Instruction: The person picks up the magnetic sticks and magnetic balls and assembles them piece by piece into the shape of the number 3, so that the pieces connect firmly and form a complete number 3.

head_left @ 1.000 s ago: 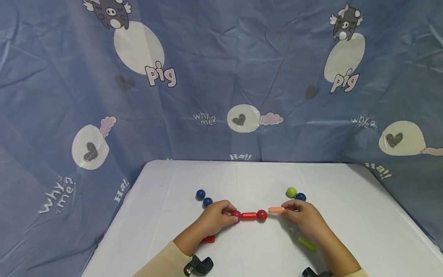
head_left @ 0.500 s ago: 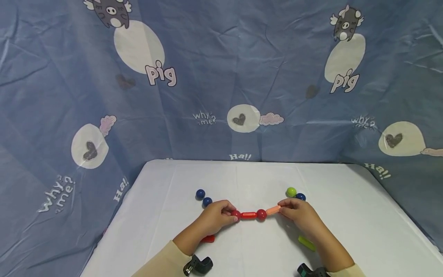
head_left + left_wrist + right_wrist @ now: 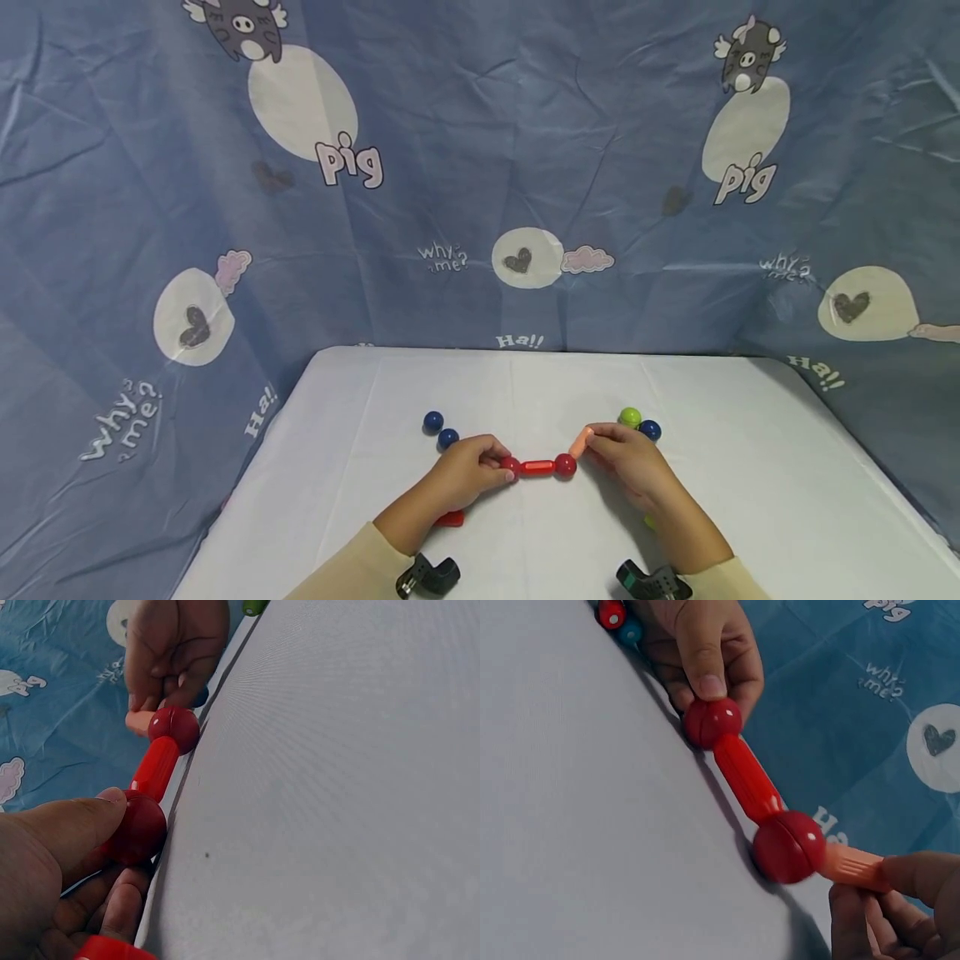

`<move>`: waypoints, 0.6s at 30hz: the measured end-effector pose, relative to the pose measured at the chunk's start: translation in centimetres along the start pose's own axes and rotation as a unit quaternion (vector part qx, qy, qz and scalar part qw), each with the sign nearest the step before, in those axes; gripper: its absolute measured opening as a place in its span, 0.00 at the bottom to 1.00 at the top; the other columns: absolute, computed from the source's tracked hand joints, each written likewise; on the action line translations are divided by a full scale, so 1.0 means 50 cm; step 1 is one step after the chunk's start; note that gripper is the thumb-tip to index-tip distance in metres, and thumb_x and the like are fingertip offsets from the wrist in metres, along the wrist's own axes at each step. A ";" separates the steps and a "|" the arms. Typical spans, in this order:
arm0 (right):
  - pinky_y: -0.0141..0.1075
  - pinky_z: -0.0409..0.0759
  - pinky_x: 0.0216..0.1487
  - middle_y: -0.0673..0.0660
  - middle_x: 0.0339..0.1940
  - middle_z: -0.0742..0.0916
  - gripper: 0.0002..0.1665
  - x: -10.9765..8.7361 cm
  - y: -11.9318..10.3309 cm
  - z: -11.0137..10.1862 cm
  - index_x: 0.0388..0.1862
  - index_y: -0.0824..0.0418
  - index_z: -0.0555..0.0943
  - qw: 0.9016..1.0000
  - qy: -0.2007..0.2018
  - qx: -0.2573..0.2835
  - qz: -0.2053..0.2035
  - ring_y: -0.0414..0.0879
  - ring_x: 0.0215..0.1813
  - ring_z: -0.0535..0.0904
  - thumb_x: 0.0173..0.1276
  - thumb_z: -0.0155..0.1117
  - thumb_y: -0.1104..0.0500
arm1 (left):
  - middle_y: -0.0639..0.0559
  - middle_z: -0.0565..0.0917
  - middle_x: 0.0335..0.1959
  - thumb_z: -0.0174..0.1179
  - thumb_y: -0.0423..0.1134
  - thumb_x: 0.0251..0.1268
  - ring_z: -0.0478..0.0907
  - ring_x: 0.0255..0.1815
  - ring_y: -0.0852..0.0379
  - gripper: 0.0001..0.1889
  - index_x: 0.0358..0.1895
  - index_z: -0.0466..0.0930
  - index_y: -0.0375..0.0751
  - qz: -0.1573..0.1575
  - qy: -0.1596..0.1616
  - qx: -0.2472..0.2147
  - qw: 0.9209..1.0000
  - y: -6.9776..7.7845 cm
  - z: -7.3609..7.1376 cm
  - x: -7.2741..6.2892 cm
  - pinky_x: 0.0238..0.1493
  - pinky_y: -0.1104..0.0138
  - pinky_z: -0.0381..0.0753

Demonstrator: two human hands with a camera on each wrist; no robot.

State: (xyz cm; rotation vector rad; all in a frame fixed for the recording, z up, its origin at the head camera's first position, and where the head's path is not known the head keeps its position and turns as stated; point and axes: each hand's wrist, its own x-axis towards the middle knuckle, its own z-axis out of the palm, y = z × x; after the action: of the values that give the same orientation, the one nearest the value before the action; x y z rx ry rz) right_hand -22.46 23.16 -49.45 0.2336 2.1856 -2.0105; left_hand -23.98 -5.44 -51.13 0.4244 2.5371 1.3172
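My left hand (image 3: 472, 472) pinches a red ball (image 3: 714, 724) between thumb and fingers. From that ball a red rod (image 3: 537, 467) runs to a second red ball (image 3: 566, 466), forming one joined piece. An orange rod (image 3: 580, 442) meets the second ball at its far right side and slants away from the red rod. The thumb and fingers of my right hand (image 3: 633, 462) pinch the free end of this orange rod. In the right wrist view, the orange rod's other end touches the ball.
Two blue balls (image 3: 432, 422) lie beyond my left hand. A green ball (image 3: 630, 417) and another blue ball (image 3: 650, 430) sit beyond my right hand. A red piece (image 3: 450, 518) lies by my left forearm; a green piece (image 3: 649, 522) is mostly hidden by my right forearm.
My right hand has brought the orange rod leftward against the second red ball, then swung its free end away from me, so the rod now stands steeper. My left hand has stayed in place.
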 end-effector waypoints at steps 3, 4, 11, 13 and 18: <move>0.32 0.84 0.55 0.62 0.52 0.86 0.22 0.008 0.003 0.014 0.65 0.76 0.75 1.000 -0.013 0.020 -0.003 0.46 0.53 0.83 0.80 0.59 0.64 | 0.61 0.84 0.36 0.76 0.43 0.62 0.80 0.38 0.60 0.11 0.46 0.86 0.54 0.005 0.000 -0.003 1.000 -0.002 0.000 0.000 0.41 0.68 0.81; 0.32 0.85 0.54 0.62 0.52 0.86 0.22 0.010 0.005 0.019 0.66 0.77 0.75 1.000 -0.013 0.024 -0.002 0.46 0.51 0.83 0.79 0.59 0.65 | 0.61 0.84 0.36 0.76 0.43 0.62 0.80 0.38 0.60 0.11 0.46 0.86 0.53 0.007 0.000 -0.004 1.000 -0.003 0.000 0.000 0.41 0.68 0.81; 0.35 0.85 0.53 0.63 0.56 0.86 0.21 0.019 0.011 0.046 0.65 0.72 0.78 0.999 0.003 0.017 0.030 0.47 0.51 0.84 0.78 0.61 0.64 | 0.60 0.84 0.36 0.76 0.43 0.62 0.80 0.38 0.61 0.12 0.46 0.86 0.51 0.015 0.003 -0.003 1.000 -0.004 0.002 -0.001 0.40 0.70 0.81; 0.35 0.85 0.53 0.62 0.56 0.86 0.20 0.022 0.014 0.049 0.64 0.71 0.79 0.999 0.011 0.011 0.034 0.47 0.51 0.83 0.77 0.62 0.64 | 0.61 0.84 0.36 0.76 0.43 0.63 0.80 0.38 0.61 0.12 0.46 0.86 0.52 0.014 0.002 -0.002 1.000 -0.005 0.002 -0.001 0.40 0.69 0.81; 0.37 0.85 0.54 0.63 0.57 0.86 0.19 0.026 0.019 0.052 0.62 0.71 0.80 1.000 0.017 0.000 0.026 0.47 0.51 0.83 0.77 0.63 0.64 | 0.61 0.84 0.36 0.76 0.43 0.63 0.80 0.38 0.61 0.11 0.46 0.86 0.53 0.008 0.000 -0.003 1.000 -0.005 0.000 0.001 0.41 0.69 0.81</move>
State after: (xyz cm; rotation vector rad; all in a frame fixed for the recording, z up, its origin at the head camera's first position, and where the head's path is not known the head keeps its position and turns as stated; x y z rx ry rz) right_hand -23.49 20.65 -50.89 0.3232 2.1758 -1.9947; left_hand -24.09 -5.56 -51.33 0.4446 2.5348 1.3314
